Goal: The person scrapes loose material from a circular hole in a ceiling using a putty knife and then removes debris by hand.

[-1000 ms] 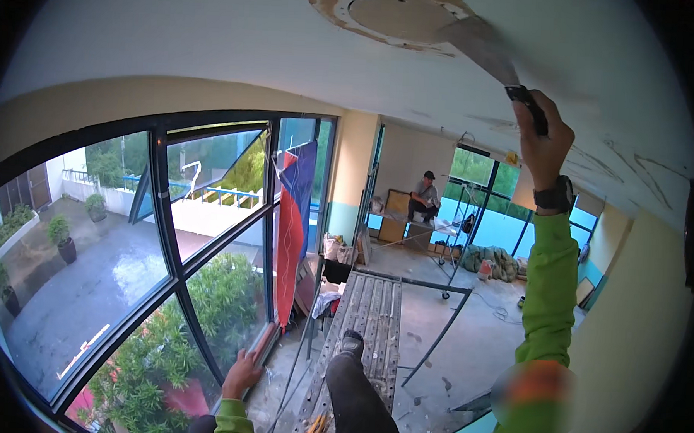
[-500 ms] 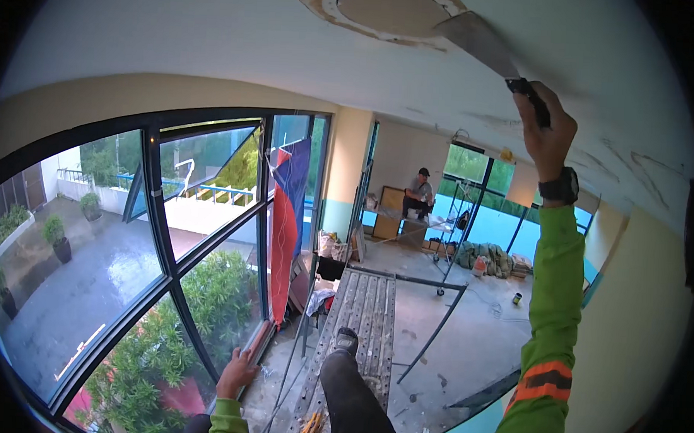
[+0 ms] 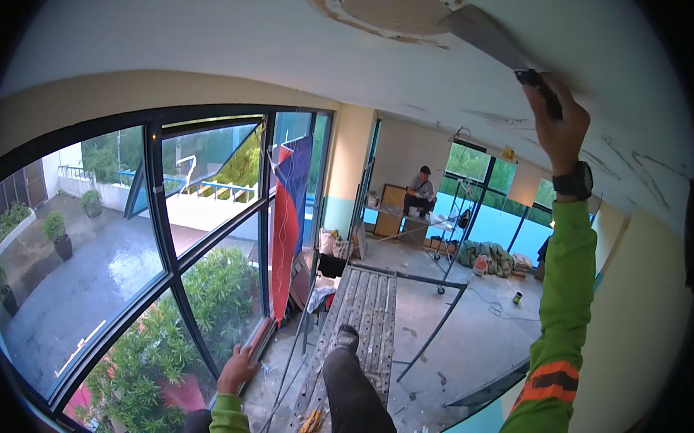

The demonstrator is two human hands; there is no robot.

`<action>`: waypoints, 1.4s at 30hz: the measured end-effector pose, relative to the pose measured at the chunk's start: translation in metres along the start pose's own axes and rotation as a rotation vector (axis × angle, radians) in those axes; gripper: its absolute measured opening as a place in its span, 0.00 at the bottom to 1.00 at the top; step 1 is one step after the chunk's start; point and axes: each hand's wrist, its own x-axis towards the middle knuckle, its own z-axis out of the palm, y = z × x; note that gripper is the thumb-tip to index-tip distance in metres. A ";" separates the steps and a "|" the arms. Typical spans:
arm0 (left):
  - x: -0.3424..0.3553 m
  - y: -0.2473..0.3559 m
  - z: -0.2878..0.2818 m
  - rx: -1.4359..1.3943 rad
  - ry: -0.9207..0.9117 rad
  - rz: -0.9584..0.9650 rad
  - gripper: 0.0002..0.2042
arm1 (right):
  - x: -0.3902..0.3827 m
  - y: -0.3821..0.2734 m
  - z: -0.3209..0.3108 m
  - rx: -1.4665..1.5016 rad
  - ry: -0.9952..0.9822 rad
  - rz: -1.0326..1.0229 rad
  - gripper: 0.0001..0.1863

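Observation:
High on the right, my right hand (image 3: 562, 121) is closed round the black handle of a putty knife (image 3: 490, 38). Its wide metal blade lies against the white ceiling (image 3: 239, 38), with the tip at the right edge of a round, tan patch (image 3: 395, 8). Brown, ragged edges ring that patch. Low on the left, my left hand (image 3: 238, 369) rests on the ledge (image 3: 261, 343) beneath the window, fingers apart and holding nothing. My leg (image 3: 355, 395) stretches along a perforated metal scaffold plank (image 3: 366, 302).
Orange-handled pliers (image 3: 312, 422) lie on the plank beside my leg. Scaffold rails (image 3: 435, 329) stand to its right, above the floor. A red and blue cloth (image 3: 287, 229) hangs by the large windows (image 3: 166, 201). Across the room a person (image 3: 421, 193) sits near a wheeled frame and piled sacks (image 3: 484, 257).
My right hand and the putty knife have shifted a little to the right, with the blade tip still near the patch's edge. My left hand has stayed on the ledge.

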 end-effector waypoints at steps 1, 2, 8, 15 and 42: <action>0.000 -0.004 0.001 0.025 -0.004 0.002 0.29 | 0.000 0.001 -0.003 -0.034 0.014 -0.039 0.15; 0.003 -0.002 0.004 0.011 0.001 0.008 0.29 | 0.010 -0.006 -0.001 -0.034 0.014 -0.054 0.15; -0.002 0.004 -0.007 -0.004 -0.018 -0.023 0.30 | 0.020 -0.028 0.010 -0.019 0.028 -0.172 0.15; -0.006 0.010 -0.023 -0.077 -0.023 -0.071 0.30 | 0.021 -0.033 -0.020 -0.132 -0.078 -0.032 0.15; 0.003 0.022 -0.008 -0.081 0.008 0.032 0.29 | 0.033 -0.090 -0.063 -0.357 -0.138 -0.040 0.15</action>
